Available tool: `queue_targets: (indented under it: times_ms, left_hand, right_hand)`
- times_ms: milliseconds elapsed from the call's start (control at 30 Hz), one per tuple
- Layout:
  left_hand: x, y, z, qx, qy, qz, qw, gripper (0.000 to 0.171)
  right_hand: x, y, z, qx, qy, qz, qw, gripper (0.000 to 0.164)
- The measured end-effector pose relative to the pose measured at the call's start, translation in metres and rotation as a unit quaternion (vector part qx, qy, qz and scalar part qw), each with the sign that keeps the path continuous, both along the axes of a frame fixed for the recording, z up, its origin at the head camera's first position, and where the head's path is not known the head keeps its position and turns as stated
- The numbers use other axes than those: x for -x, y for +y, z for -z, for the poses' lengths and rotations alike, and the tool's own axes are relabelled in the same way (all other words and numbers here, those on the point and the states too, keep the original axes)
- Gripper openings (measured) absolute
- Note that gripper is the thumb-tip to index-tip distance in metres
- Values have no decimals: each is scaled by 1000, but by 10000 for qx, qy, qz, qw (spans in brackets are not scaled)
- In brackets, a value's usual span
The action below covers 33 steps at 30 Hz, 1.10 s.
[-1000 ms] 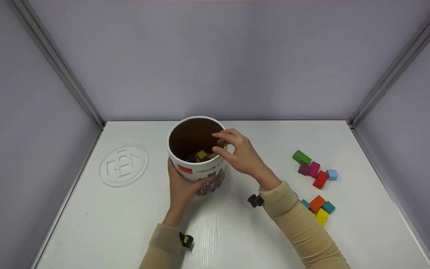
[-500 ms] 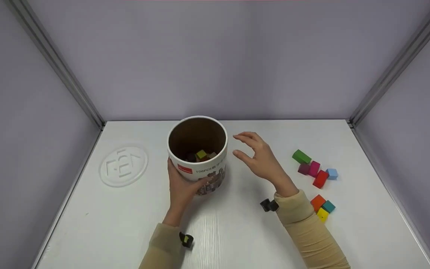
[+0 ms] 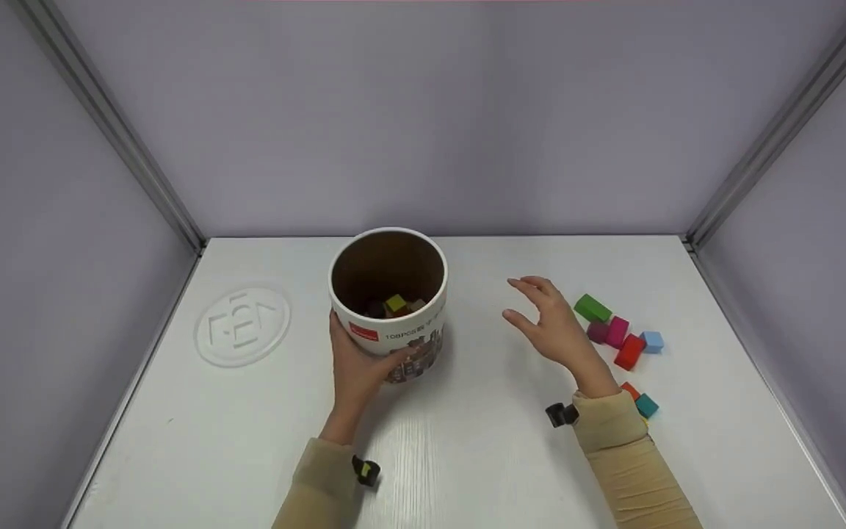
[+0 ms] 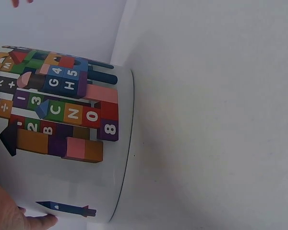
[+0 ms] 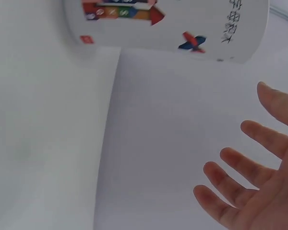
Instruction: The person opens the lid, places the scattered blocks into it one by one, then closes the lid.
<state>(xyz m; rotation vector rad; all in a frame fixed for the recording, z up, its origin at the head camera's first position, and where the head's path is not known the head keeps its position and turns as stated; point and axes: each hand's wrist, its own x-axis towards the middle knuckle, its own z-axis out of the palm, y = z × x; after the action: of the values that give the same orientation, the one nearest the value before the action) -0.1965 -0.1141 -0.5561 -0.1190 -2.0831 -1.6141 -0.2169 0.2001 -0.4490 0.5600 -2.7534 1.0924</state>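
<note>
A white cylindrical bucket [image 3: 393, 334] printed with colourful blocks stands upright on the table, its mouth uncovered. Several blocks lie at its bottom, a yellow block [image 3: 395, 303] among them. My left hand [image 3: 360, 367] grips the bucket low on its near left side, thumb across the printed front. In the left wrist view, part of that hand [image 4: 7, 211] shows at the bucket's wall. Nothing is in my right hand [image 3: 559, 327], which hovers right of the bucket with fingers spread; the right wrist view shows its bare palm and fingers [image 5: 245, 167]. Nearest to it lies a green block [image 3: 593, 308].
Beside the green block lie purple, magenta [image 3: 617, 332], red [image 3: 629, 353] and light blue [image 3: 652, 342] blocks. Closer to me, a teal block [image 3: 646, 405] and others are partly behind the right sleeve. A round clear lid [image 3: 243, 325] lies at left. Grey panels wall the table.
My right hand has moved from over the bucket's rim out to the right, towards the loose blocks. The left hand and the bucket have stayed in place.
</note>
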Motion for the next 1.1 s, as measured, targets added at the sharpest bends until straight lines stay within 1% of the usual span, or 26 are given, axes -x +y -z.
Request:
queue_targets:
  times_ms: [300, 500, 633, 900, 1100]
  left_hand:
    - [0, 0, 0, -15, 69, 37, 10000, 135]
    - [1, -1, 0, -39, 88, 28, 9999, 135]
    - [0, 0, 0, -45, 48, -1, 10000, 135]
    - [0, -1, 0, -54, 22, -10, 10000, 135]
    - [0, -1, 1, 9, 16, -1, 10000, 135]
  right_hand:
    - [3, 33, 22, -431, -326, 473, 9974, 58]
    - [8, 54, 32, -618, -763, 692, 9928, 61]
    - [15, 66, 38, -740, -1014, 855, 9884, 63]
    - [29, 85, 53, -932, -1272, 1029, 9821, 65]
    - [39, 96, 65, -1284, -1590, 1183, 9717, 69]
